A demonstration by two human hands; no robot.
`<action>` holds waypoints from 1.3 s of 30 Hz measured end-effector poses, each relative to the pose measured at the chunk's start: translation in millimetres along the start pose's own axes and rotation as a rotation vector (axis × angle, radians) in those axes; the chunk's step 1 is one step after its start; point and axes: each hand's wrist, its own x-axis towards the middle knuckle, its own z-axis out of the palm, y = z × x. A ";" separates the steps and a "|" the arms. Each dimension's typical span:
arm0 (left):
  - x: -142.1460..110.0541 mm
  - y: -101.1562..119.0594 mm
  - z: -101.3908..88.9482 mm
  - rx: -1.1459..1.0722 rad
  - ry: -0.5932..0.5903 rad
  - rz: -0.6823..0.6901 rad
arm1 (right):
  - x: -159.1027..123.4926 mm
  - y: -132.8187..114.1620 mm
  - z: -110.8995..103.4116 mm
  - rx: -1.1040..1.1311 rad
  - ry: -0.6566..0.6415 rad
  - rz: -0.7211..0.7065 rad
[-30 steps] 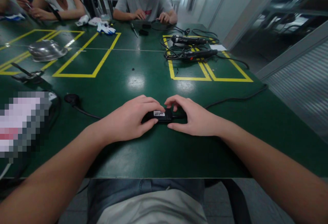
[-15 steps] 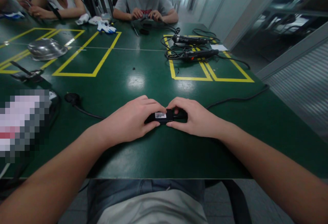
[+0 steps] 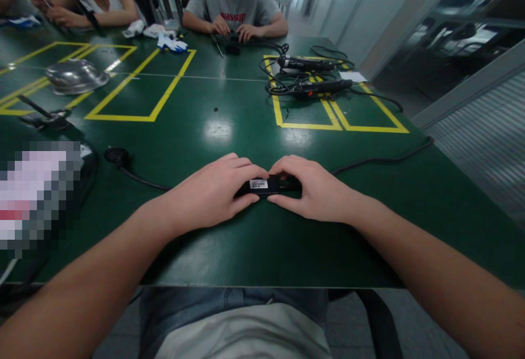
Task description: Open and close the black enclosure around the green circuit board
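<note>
A small black device (image 3: 262, 185) with a white label lies on the green table (image 3: 229, 238) near its front edge. My left hand (image 3: 213, 192) grips its left end, fingers curled over the top and thumb pressed along the near side. My right hand (image 3: 314, 189) closes on its right end in the same way. The fingertips of both hands nearly meet above the label. A black cable (image 3: 381, 157) runs from under my right hand to the table's right edge.
A black plug with its cord (image 3: 118, 159) lies to the left. Black power tools with tangled cables (image 3: 311, 77) sit in yellow-marked boxes at the back right. A silvery dish (image 3: 74, 74) and white gloves (image 3: 170, 44) lie further back. Other people work at the far side.
My hands have drawn closer together on the black device, and the device now lies flatter with less of it showing. The person opposite has brought both hands together.
</note>
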 end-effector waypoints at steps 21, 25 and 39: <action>0.1 1.1 -0.2 0.022 -0.008 0.014 | -0.5 0.8 0.8 -0.037 0.028 -0.030; 0.9 1.0 0.3 0.027 -0.012 0.014 | -0.7 -0.1 -0.2 -0.061 0.026 -0.048; -0.6 0.5 1.1 0.042 -0.004 0.024 | -0.6 -0.2 -2.1 -0.068 0.003 -0.039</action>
